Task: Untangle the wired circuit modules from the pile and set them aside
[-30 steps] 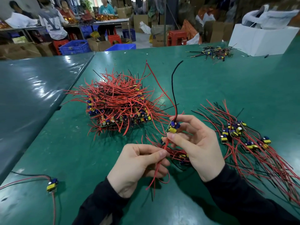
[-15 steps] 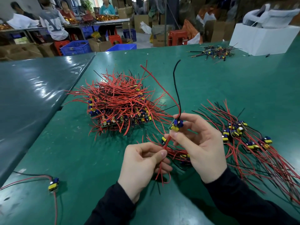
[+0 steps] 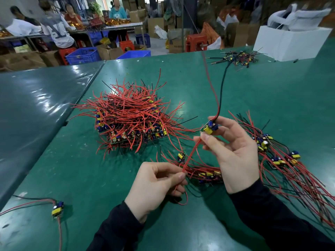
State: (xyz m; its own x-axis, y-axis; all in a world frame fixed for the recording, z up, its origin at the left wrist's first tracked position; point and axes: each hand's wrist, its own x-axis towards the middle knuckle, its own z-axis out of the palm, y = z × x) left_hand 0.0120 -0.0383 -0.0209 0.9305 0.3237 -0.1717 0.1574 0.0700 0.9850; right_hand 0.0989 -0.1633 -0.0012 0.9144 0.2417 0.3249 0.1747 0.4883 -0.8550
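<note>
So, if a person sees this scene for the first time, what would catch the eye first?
Probably the big tangled pile of red-wired modules at the centre of the green table. Next, in front of it, the right hand holds up one module whose red and black wires rise above it, while the left hand pinches its red wires lower down. A sorted group of modules lies fanned out at the right.

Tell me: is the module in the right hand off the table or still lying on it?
Off the table. The right hand pinches the module in the air, its wires hanging free.
</note>
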